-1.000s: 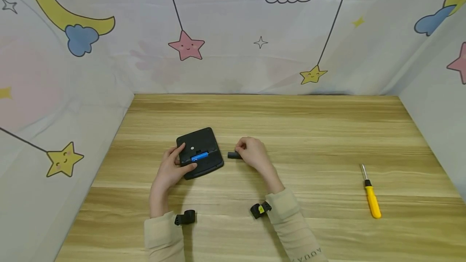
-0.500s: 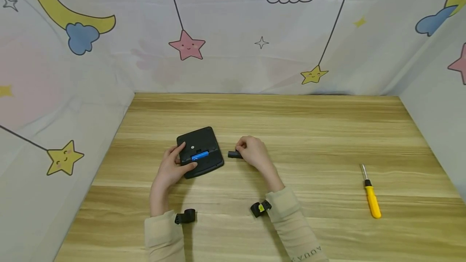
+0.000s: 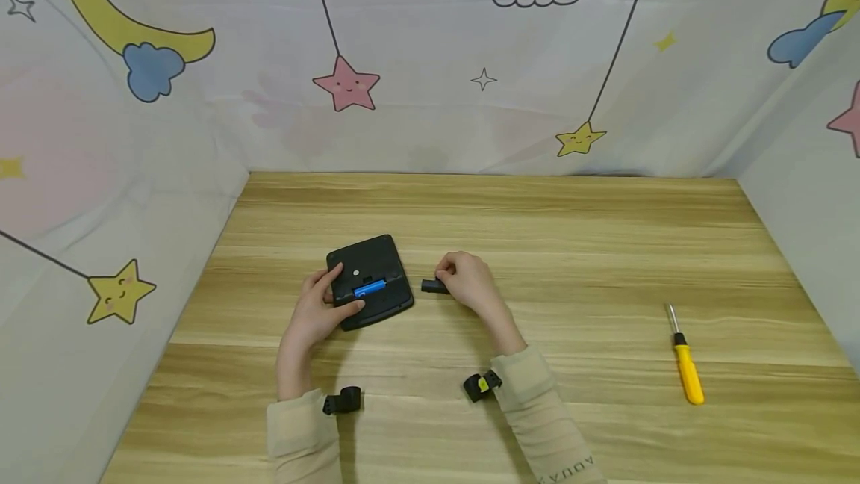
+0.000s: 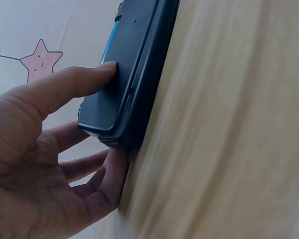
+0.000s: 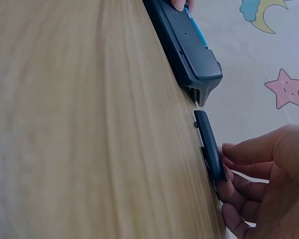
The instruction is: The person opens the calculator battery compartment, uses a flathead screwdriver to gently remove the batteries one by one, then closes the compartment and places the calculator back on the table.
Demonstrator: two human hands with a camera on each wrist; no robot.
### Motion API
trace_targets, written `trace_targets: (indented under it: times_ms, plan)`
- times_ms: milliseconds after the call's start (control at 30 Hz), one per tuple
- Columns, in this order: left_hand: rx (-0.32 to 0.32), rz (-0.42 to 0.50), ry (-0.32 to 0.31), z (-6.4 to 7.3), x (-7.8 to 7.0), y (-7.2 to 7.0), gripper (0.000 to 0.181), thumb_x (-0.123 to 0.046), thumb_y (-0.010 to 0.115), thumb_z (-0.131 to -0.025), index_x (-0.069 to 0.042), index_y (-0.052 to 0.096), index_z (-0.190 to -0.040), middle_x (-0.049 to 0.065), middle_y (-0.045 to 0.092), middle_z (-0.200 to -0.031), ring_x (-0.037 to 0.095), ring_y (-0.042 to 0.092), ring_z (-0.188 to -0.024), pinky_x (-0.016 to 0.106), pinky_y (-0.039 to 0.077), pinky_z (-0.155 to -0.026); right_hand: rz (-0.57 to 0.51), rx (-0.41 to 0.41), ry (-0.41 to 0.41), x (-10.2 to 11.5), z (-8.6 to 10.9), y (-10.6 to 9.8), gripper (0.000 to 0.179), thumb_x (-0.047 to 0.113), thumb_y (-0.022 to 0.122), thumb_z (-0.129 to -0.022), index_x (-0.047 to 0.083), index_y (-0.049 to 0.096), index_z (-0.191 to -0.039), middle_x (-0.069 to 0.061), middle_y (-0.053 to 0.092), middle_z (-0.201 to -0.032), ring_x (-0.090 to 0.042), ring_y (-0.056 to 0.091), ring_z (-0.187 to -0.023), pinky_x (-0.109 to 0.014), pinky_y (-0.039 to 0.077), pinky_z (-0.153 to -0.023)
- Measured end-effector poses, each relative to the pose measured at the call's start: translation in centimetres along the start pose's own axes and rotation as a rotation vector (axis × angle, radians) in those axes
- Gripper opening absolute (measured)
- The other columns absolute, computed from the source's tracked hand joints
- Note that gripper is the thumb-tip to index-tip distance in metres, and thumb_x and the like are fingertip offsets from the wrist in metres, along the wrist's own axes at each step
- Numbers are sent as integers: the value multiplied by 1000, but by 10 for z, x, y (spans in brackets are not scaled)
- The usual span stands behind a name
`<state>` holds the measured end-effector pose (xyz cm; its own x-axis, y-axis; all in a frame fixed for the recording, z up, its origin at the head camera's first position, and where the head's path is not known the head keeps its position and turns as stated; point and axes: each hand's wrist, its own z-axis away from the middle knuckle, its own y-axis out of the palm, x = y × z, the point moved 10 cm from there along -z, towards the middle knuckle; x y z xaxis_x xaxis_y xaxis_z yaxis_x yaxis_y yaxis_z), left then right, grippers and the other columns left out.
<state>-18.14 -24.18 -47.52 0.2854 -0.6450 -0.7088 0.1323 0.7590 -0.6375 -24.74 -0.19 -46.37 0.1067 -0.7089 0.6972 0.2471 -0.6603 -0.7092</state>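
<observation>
A black calculator point(image 3: 376, 256) lies back up on the table, left of the middle. A blue battery point(image 3: 369, 289) sits in its uncovered battery slot. My left hand point(image 3: 316, 312) grips its left side; in the left wrist view the thumb point(image 4: 97, 79) presses on the back while other fingers reach under the edge. Just right of the calculator, my right hand point(image 3: 466, 282) pinches a slim black battery cover point(image 3: 431, 287). The right wrist view shows this cover point(image 5: 209, 144) close to the tabletop, apart from the calculator, with small tabs on its underside.
A screwdriver point(image 3: 687, 368) with a yellow handle lies on the right of the wooden table point(image 3: 571, 245). A white cloth printed with stars and moons hangs at the back and sides. Black wrist cameras point(image 3: 346, 399) sit at both cuffs.
</observation>
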Motion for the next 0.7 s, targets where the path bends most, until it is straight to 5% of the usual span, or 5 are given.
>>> trace_targets:
  times_ms: [700]
  plan:
    - [1,0,-3,0,-1,0,82,-25,71,-85,-13,26,-153,22,15,-157,36,42,-117,50,41,-96,-74,-21,28,-2,8,-18,12,18,64,-92,9,72,-91,-5,70,-86,-16,59,-73,-26,44,-65]
